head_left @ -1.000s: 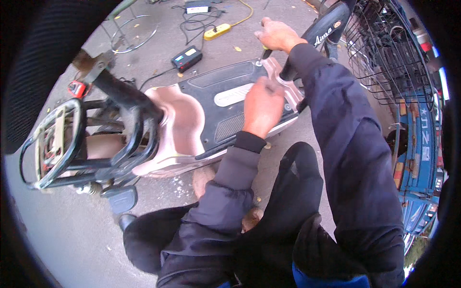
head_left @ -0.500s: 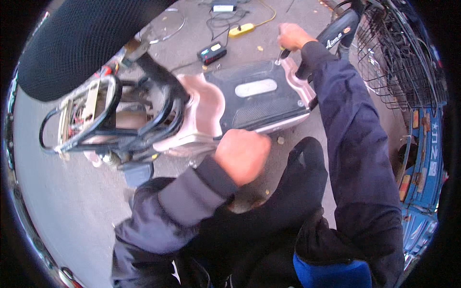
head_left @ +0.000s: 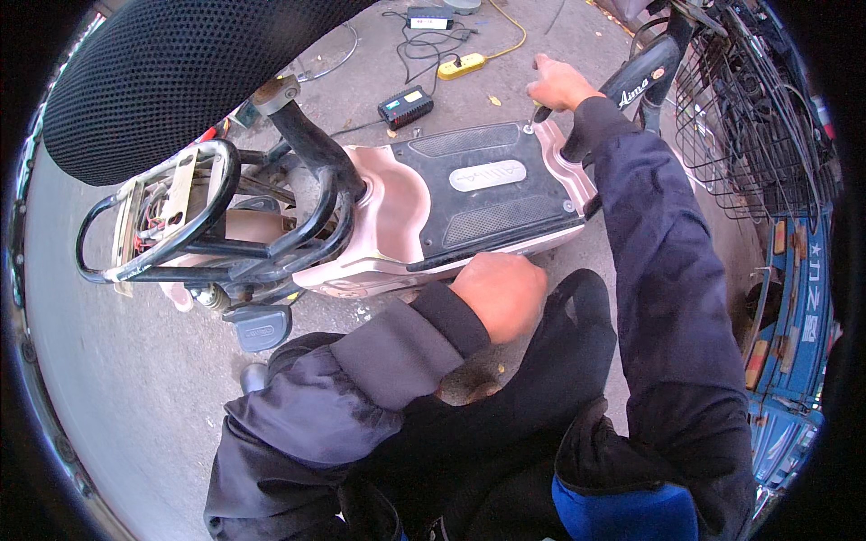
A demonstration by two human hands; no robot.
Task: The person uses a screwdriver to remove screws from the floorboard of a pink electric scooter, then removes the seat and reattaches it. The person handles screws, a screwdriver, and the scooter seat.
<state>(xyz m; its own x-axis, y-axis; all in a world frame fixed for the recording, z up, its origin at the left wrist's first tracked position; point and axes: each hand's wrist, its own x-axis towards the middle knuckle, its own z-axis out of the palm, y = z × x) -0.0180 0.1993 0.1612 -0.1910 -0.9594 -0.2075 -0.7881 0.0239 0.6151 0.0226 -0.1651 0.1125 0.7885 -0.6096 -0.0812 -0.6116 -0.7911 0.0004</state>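
Observation:
A pink electric scooter lies across the view, its black footboard (head_left: 487, 212) in the middle. At the far right corner of this board, my right hand (head_left: 564, 87) is closed on what looks like a screwdriver (head_left: 541, 114). Most of its handle is under the palm, and its tip points down at a round fastener (head_left: 529, 128). My left hand (head_left: 502, 296) is curled closed in front of the board's near edge, back of the hand up. Its fingers face away, so anything inside them is hidden.
The seat (head_left: 180, 81) looms at upper left over a black frame tube and rear rack (head_left: 225, 207). Beyond the footboard lie a black charger box (head_left: 406, 107), a yellow power strip (head_left: 462, 66) and cables. A wire basket (head_left: 744, 135) and blue metal panel (head_left: 798, 316) stand at right.
My left hand has shifted right along the near edge, still closed. My right hand stays at the far corner with the screwdriver. The whole view has shifted slightly.

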